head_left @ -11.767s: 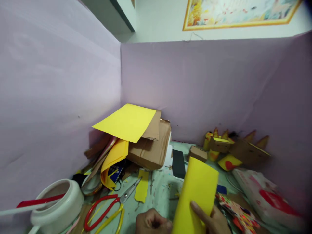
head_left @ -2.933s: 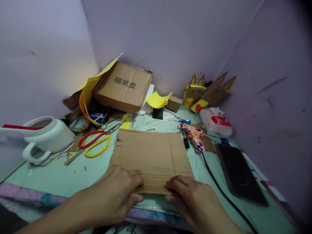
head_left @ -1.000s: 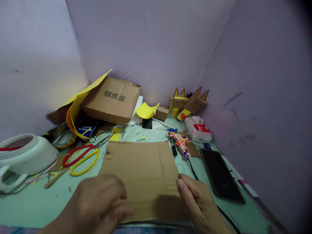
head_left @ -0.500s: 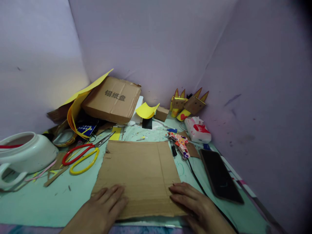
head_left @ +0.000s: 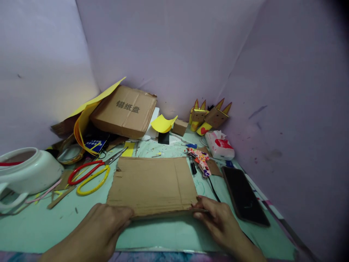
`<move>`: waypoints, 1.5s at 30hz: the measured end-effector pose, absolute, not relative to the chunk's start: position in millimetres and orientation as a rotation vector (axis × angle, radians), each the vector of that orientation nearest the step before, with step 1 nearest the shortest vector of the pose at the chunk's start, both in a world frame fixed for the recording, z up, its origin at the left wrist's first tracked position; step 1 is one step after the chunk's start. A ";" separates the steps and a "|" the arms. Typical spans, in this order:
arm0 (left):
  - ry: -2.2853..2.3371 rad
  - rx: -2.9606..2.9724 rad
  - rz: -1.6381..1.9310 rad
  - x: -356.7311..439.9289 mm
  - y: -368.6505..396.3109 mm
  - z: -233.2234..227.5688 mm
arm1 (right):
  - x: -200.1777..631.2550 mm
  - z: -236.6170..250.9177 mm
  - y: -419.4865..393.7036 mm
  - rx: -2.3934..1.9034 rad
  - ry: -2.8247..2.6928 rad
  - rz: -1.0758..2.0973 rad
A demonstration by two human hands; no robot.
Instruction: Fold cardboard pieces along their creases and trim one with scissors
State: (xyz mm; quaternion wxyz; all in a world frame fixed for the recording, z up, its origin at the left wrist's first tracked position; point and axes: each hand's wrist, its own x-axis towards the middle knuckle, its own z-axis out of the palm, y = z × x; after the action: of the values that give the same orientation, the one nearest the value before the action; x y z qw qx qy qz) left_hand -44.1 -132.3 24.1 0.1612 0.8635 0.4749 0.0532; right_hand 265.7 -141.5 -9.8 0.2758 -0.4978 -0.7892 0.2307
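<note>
A flat sheet of brown corrugated cardboard [head_left: 152,183] lies on the light green table [head_left: 163,233], its near edge raised slightly off the surface. My left hand [head_left: 105,225] grips the sheet's near left corner. My right hand [head_left: 218,222] pinches the near right corner. A crease line runs down the sheet near its right side.
Red and yellow scissors [head_left: 89,174] lie left of the sheet, a white jug [head_left: 27,173] farther left. A printed cardboard box [head_left: 125,111] and yellow paper [head_left: 163,123] sit behind. A patterned glue gun [head_left: 201,160], tissue pack [head_left: 219,145] and black phone [head_left: 244,196] lie right. Purple walls enclose the desk.
Both hands moved from lying flat on the cardboard to gripping its near corners. The sheet's near edge has lifted and looks shorter front to back.
</note>
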 end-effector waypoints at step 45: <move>1.138 1.381 -0.046 -48.1 -28.0 18.6 | 214.4 -1.2 -93.0 -1.260 -2.683 0.120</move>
State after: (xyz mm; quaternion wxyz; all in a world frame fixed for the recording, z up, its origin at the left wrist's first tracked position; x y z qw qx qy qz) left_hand -48.1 -28.0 18.6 0.6257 0.6018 0.4959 -0.0201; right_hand 214.4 -93.0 -1.2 0.0874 -0.4231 -0.9010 0.0403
